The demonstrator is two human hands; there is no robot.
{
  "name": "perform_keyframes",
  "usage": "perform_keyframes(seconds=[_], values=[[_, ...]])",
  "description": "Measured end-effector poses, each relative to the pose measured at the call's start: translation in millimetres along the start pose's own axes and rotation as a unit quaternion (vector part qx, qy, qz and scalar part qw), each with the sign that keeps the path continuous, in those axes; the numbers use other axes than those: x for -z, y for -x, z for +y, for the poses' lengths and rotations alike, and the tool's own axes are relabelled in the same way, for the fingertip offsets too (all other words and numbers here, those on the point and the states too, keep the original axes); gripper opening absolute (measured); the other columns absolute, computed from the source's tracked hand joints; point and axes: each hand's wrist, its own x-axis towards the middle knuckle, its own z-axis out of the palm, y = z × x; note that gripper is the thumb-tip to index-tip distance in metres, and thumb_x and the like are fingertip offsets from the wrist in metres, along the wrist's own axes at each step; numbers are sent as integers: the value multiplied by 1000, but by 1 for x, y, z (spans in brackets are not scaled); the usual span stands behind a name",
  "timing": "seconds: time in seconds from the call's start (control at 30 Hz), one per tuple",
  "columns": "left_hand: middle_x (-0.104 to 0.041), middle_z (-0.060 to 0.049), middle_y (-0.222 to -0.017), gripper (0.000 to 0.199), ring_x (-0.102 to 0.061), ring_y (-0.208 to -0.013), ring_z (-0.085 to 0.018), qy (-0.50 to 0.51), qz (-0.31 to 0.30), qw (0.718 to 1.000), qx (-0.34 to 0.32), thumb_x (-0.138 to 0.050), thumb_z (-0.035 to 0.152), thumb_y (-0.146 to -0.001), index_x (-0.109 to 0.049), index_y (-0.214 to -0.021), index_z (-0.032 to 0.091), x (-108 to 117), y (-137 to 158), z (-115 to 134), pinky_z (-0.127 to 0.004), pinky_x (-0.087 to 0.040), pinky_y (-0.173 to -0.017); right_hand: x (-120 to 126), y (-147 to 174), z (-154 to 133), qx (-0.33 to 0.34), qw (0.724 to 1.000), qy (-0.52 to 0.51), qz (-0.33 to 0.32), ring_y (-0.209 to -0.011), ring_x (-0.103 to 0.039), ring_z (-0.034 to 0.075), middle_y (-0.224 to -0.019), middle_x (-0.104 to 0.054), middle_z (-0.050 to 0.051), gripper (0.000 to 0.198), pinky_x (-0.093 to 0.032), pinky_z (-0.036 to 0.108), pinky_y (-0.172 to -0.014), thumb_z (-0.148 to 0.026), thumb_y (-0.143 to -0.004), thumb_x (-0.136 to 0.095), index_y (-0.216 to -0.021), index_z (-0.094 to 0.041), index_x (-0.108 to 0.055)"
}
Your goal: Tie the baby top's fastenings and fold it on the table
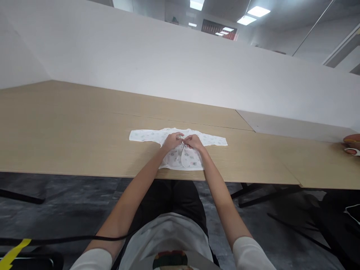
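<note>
A small white baby shirt (172, 161) with a printed pattern lies spread on the wooden table, both sleeves stretched out to the sides. Its front panels overlap along a curved edge down the middle. My left hand (173, 141) pinches the cloth at the upper middle of the front. Right beside it, my right hand (193, 141) also pinches the front opening, its fingertips almost touching those of the left. Whatever small fastening or tie lies between the fingertips is too small to make out.
The light wooden table (70, 127) runs across the view, with its near edge just in front of my body. A white partition (168, 63) stands behind it. At the far right edge lies an orange and white object (352, 141). A black cable (70, 238) crosses at lower left.
</note>
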Motion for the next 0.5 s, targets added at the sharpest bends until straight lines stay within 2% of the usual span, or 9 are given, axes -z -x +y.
perform_keyframes(seconds=[0.2,0.37,0.43,0.5], values=[[-72,-4,-85,29,-65,-78,-17,-56,-20,998,-30,-56,22,-76,-69,-101,17,-1,0,-4,-26,-50,-73,0,4,-4,-19,998,54,15,-38,-44,7,-41,-50,-3,9,-34,18,-43,-15,-66,-57,-58,-12,-60],[-70,-5,-87,25,-62,-90,-22,-182,-12,982,-53,-58,19,-71,-71,-93,19,1,-1,-3,-30,-46,-83,-1,4,-4,-20,994,101,25,-40,-45,8,-41,-50,-3,11,-35,19,-46,-18,-67,-58,-57,-13,-60],[-69,-6,-86,20,-61,-89,-23,-215,-10,975,-47,-61,22,-69,-72,-84,18,5,0,2,-31,-45,-80,-3,3,-4,-19,992,119,35,-41,-45,8,-42,-50,-3,10,-35,19,-47,-19,-67,-59,-59,-13,-60],[-68,-6,-79,17,-60,-79,-22,-219,-33,975,-26,-61,25,-68,-73,-78,18,9,2,7,-29,-44,-71,-3,3,-6,-9,990,132,39,-43,-45,8,-44,-50,-3,10,-35,19,-48,-19,-68,-59,-60,-14,-60]])
